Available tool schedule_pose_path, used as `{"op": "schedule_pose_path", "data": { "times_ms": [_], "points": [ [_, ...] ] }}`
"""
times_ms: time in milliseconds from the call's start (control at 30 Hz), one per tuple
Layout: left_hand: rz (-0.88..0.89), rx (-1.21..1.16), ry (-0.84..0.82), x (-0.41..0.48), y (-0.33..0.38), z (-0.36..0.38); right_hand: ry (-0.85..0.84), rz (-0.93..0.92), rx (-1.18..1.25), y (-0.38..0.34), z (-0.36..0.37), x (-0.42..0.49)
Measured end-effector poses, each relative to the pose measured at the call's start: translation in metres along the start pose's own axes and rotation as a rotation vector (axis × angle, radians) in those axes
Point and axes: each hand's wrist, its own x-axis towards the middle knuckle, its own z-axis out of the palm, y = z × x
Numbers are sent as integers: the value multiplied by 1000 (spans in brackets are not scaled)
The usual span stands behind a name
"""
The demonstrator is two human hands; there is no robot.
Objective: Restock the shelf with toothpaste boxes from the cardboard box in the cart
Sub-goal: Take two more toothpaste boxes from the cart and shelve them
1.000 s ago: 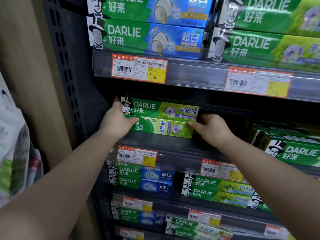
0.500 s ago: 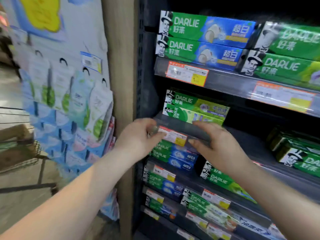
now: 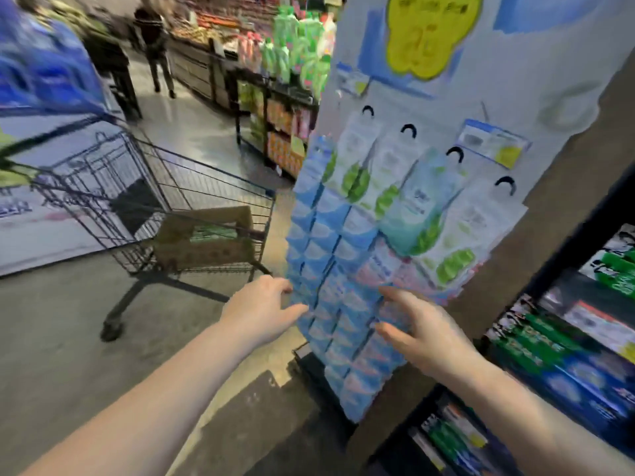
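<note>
A wire shopping cart (image 3: 154, 187) stands on the floor at left. Inside it sits an open cardboard box (image 3: 202, 250) with green toothpaste boxes (image 3: 213, 232) showing at its top. The shelf (image 3: 563, 338) with green and blue toothpaste boxes is at the far right edge, blurred. My left hand (image 3: 264, 307) and my right hand (image 3: 419, 328) are both held out in mid-air in front of me, fingers spread, holding nothing. They are low in front of a hanging display, to the right of the cart.
An end panel (image 3: 446, 97) hung with blue and green sachets (image 3: 360, 235) stands between cart and shelf. A person (image 3: 154, 46) stands far down the aisle by produce stands. A dark rack (image 3: 275, 125) of bottles sits behind the cart.
Both hands let go of the toothpaste boxes on the shelf and drew back. The view swung left from the shelf to the cart and aisle.
</note>
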Motion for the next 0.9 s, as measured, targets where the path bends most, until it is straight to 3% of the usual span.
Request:
{"op": "schedule_pose_path", "data": {
  "times_ms": [400,667,900],
  "points": [
    [-200,15,-47,64,-231,-81,-143,51,142,-161,142,178],
    [-320,19,-25,123,-314,-100,-223,-25,67,-202,184,282],
    [-378,-83,-23,242,-365,-115,-265,-71,95,-205,220,416]
  ]
}}
